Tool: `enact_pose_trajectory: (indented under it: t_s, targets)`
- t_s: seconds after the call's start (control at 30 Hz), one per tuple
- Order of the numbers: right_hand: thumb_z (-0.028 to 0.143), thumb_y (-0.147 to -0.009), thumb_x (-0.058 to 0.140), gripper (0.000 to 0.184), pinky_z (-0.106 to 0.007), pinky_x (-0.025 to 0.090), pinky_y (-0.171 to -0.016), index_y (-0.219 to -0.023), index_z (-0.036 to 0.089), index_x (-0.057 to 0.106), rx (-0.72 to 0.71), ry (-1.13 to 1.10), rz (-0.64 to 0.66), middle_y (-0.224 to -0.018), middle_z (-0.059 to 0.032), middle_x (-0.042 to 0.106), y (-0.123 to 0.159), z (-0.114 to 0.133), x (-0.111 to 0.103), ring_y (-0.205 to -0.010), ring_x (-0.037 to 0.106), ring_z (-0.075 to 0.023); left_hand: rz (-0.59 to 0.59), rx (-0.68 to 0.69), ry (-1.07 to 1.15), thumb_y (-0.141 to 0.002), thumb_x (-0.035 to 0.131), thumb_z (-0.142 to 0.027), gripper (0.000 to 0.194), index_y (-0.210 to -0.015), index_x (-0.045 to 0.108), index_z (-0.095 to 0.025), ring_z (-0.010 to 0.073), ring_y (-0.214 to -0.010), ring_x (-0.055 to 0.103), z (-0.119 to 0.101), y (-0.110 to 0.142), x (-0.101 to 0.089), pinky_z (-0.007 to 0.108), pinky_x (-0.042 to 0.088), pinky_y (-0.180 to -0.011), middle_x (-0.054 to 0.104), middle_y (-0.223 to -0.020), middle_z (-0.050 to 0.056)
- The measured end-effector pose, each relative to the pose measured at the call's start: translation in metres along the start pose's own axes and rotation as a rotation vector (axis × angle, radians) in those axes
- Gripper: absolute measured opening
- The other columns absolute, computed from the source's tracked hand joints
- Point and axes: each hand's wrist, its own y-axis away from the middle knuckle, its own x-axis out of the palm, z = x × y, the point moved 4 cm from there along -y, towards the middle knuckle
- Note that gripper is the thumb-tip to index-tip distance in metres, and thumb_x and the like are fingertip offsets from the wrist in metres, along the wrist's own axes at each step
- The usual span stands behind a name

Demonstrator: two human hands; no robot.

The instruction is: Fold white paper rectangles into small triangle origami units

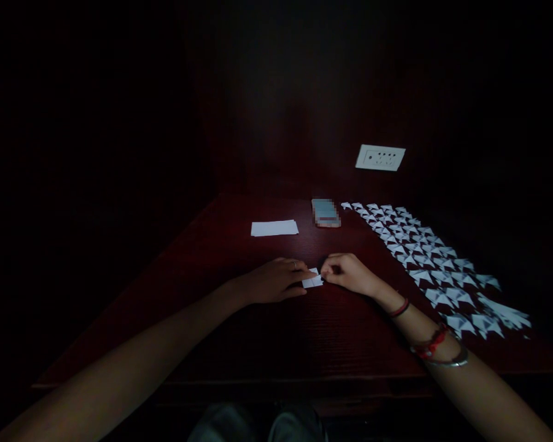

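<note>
A small piece of white folded paper (pixel 312 282) lies on the dark red table in front of me, with a crease line across it. My left hand (pixel 276 281), wearing a ring, rests flat from the left with its fingers stretched out and pressing on the paper's top. On the other side, my right hand (pixel 350 273) is closed, its thumb and index finger pinched at the paper's right edge. How much paper sits between those fingertips is hard to make out. Bracelets circle the right wrist and forearm.
Several rows of small folded white paper shapes (pixel 419 252) cover the table's right side, with loose white strips (pixel 504 312) near the front. A stack of white paper (pixel 274 228) lies beyond my hands, beside a blurred phone-like object (pixel 326 213). A socket plate (pixel 380 158) is on the wall.
</note>
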Motion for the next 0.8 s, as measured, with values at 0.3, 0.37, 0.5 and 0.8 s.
enact_pose_trajectory:
  t_s: [0.3,0.37,0.5,0.8]
  targets:
    - [0.013,-0.066,0.049,0.008,-0.018,0.034,-0.056,-0.065,0.014,0.057,0.037,0.009,-0.009,-0.063,0.0012,0.053,-0.0006,-0.0025,0.0023,-0.057,0.047,-0.0076,0.001,0.003,-0.026,-0.083,0.038,-0.033,0.041,-0.122,0.030,-0.023,0.0175,-0.101,0.041,-0.0014,-0.0007,0.0011,0.031,0.029,-0.086,0.044,-0.113,0.005]
    - [0.013,-0.066,0.049,0.008,-0.018,0.034,-0.055,-0.064,0.014,0.056,0.050,0.009,-0.013,-0.062,0.0014,0.053,-0.0008,-0.0037,0.0029,-0.057,0.046,-0.0074,0.006,0.018,-0.021,-0.084,0.037,-0.032,0.040,-0.122,0.028,-0.024,0.0170,-0.103,0.040,-0.0020,-0.0007,0.0010,0.031,0.028,-0.087,0.044,-0.114,0.004]
    - [0.013,-0.064,0.049,0.007,-0.018,0.033,-0.054,-0.064,0.014,0.056,0.066,0.007,-0.012,-0.062,0.0018,0.053,-0.0014,-0.0056,0.0040,-0.056,0.046,-0.0071,0.013,0.044,-0.019,-0.084,0.037,-0.031,0.037,-0.120,0.032,-0.025,0.0163,-0.105,0.038,-0.0017,-0.0007,0.0024,0.029,0.027,-0.088,0.044,-0.114,0.002]
    - [0.014,-0.063,0.049,0.006,-0.017,0.033,-0.054,-0.062,0.014,0.055,0.119,0.002,0.005,-0.060,0.0022,0.053,-0.0028,-0.0068,0.0050,-0.056,0.046,-0.0071,0.023,0.016,-0.065,-0.085,0.035,-0.033,0.038,-0.121,0.032,-0.023,0.0169,-0.101,0.040,-0.0002,-0.0001,0.0055,0.031,0.027,-0.087,0.043,-0.114,0.004]
